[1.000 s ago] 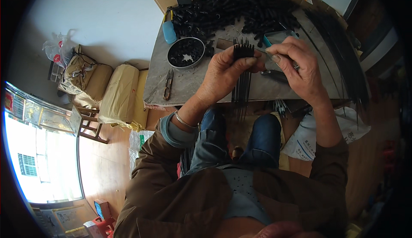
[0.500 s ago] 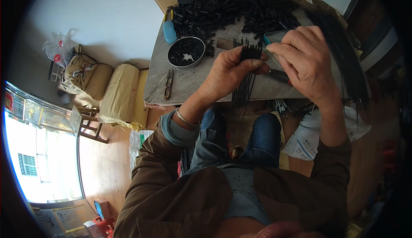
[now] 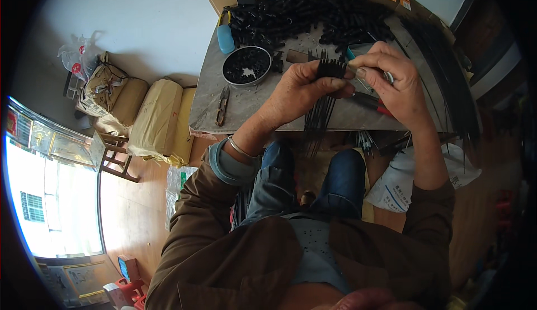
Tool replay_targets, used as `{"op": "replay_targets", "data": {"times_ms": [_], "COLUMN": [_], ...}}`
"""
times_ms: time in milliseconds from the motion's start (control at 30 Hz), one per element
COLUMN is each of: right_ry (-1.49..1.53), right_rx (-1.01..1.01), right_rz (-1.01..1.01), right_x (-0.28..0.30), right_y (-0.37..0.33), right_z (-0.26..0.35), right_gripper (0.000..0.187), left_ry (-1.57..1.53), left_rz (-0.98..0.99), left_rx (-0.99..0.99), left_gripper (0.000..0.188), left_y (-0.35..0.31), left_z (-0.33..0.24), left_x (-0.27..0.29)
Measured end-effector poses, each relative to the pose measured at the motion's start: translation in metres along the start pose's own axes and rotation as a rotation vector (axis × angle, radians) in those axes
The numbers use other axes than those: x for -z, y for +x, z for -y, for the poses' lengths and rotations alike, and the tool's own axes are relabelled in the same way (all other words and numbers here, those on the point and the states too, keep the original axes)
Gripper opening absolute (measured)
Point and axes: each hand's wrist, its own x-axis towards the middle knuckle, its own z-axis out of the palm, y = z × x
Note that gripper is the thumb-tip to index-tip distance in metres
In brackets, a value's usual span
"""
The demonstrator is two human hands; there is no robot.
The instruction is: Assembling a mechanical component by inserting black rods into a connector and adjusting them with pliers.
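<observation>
Over the near edge of the table, my left hand (image 3: pixel 305 89) is closed round a bundle of thin black rods (image 3: pixel 320 114). Their row of dark tips stands up between thumb and fingers, and the long ends hang down past the table edge. My right hand (image 3: pixel 397 83) pinches thumb against forefinger close beside those tips. A thin tool with a shiny metal end (image 3: pixel 388 77) shows in its palm; most of it is hidden by the fingers. Behind the right hand lies a teal-edged tray (image 3: pixel 352 50), partly covered. Pliers with red handles (image 3: pixel 384 110) rest below it.
A round bowl of small black parts (image 3: pixel 246 49) stands left, with snips (image 3: pixel 222 106) in front. A large heap of black pieces (image 3: pixel 313 11) fills the table's back. Long black rods (image 3: pixel 447 69) lie along the right edge. A white sack (image 3: pixel 394 187) sits below the table.
My right hand has come down and its raised fingers have curled in, so the tool's shiny end now shows. My left hand still holds the rods, nearly unmoved. The whole view has shifted slightly.
</observation>
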Motion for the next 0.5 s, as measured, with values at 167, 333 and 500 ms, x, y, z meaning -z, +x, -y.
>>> {"op": "replay_targets", "data": {"times_ms": [167,333,500], "right_ry": [-0.444,-0.334,0.166], "right_rx": [0.346,0.210,0.012], "right_rz": [-0.050,0.003,-0.006], "right_x": [0.008,0.002,-0.012], "right_y": [0.012,0.006,0.004], "right_z": [0.012,0.004,-0.005], "right_gripper": [0.016,0.021,0.018], "left_ry": [0.003,0.126,0.100], "left_rz": [0.015,0.019,0.009], "left_rx": [0.021,-0.019,-0.011], "left_gripper": [0.023,0.023,0.022], "left_y": [0.001,-0.002,-0.004], "left_z": [-0.001,-0.002,-0.001], "left_x": [0.002,0.006,0.006]}}
